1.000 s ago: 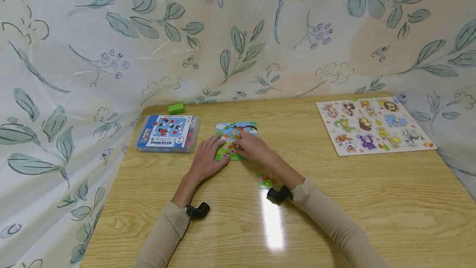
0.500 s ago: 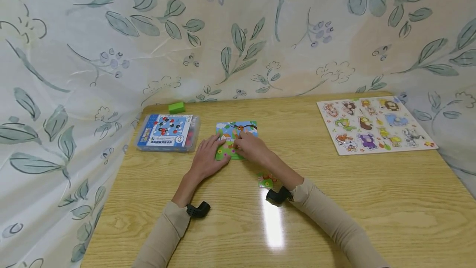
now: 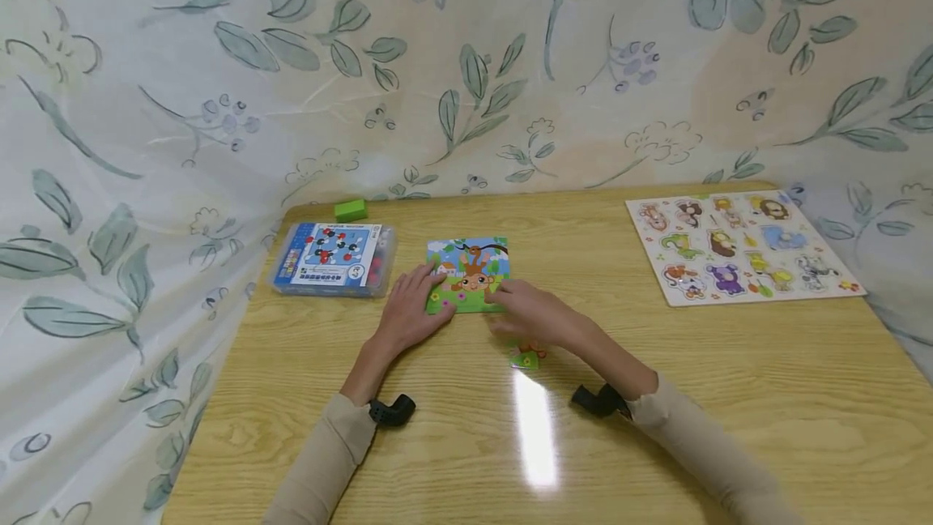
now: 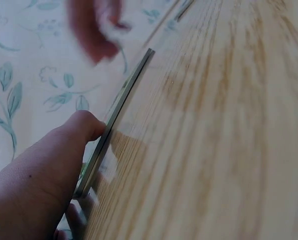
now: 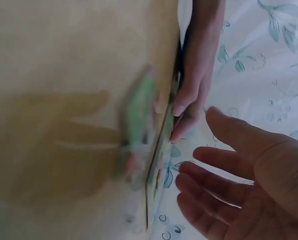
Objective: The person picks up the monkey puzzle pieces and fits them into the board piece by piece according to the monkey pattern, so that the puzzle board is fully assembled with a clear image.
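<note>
A small square jigsaw puzzle (image 3: 472,272), printed with an upside-down monkey, lies on the table in the head view. My left hand (image 3: 410,310) rests at its left side, fingers extended over the left edge and thumb at the near edge. In the left wrist view the thumb touches the rim of the puzzle board (image 4: 121,102). My right hand (image 3: 538,314) is off the puzzle's near right corner, holding nothing. Its fingers are spread and loosely bent in the right wrist view. A loose puzzle piece (image 3: 524,359) lies nearer, partly under that hand.
To the left lies a clear plastic case (image 3: 335,259) with a molecule picture, and a green block (image 3: 351,211) sits behind it. A white animal peg board (image 3: 743,245) lies at the right. A patterned cloth (image 3: 466,63) hangs along the table's far edge.
The right hand has lifted off the puzzle and moved right and nearer, uncovering the monkey's face. The left hand stays at the puzzle's left side.
</note>
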Motion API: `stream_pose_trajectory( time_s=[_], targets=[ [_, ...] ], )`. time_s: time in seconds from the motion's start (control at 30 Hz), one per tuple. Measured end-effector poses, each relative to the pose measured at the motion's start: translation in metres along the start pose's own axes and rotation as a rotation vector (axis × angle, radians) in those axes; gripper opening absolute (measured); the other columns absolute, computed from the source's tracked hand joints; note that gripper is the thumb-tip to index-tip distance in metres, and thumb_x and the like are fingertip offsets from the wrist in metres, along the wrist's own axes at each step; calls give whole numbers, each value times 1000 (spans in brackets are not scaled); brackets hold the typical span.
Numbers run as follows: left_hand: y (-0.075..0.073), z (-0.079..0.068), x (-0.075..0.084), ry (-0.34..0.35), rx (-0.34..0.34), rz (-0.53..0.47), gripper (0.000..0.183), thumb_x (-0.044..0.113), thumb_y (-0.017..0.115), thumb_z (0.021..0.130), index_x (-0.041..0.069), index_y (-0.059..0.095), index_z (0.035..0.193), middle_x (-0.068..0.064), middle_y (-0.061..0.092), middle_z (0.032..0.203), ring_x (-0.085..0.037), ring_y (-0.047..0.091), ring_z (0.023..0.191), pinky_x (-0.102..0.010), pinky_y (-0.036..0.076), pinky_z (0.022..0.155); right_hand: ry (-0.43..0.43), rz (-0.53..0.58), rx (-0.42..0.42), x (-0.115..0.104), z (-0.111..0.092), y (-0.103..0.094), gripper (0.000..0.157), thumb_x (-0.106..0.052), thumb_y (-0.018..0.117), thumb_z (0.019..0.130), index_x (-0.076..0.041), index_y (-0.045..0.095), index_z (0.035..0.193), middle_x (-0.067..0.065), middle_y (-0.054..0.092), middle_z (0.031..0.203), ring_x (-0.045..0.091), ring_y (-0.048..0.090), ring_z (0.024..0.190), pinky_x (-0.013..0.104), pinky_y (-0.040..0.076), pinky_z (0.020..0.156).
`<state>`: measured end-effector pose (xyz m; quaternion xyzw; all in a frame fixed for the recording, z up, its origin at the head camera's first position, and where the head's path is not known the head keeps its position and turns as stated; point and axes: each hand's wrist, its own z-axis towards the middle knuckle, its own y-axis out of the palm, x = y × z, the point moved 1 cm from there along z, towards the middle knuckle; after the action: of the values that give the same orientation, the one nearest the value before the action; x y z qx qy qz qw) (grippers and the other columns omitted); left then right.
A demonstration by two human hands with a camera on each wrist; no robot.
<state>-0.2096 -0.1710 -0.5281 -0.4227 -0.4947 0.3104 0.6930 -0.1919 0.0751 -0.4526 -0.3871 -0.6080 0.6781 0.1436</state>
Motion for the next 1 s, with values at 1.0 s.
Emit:
stream_pose_trajectory(
  time_s=[1.0],
  targets=[
    [-2, -1, 2, 23, 18, -9, 61, 50, 55, 90, 17, 50, 142, -5, 32, 158, -27, 29, 147, -49, 22, 120, 38, 63, 16, 16, -70, 20, 62, -39, 74, 82, -3, 57, 130, 6, 57, 112, 15, 50, 95, 24, 43, 69]
  ],
)
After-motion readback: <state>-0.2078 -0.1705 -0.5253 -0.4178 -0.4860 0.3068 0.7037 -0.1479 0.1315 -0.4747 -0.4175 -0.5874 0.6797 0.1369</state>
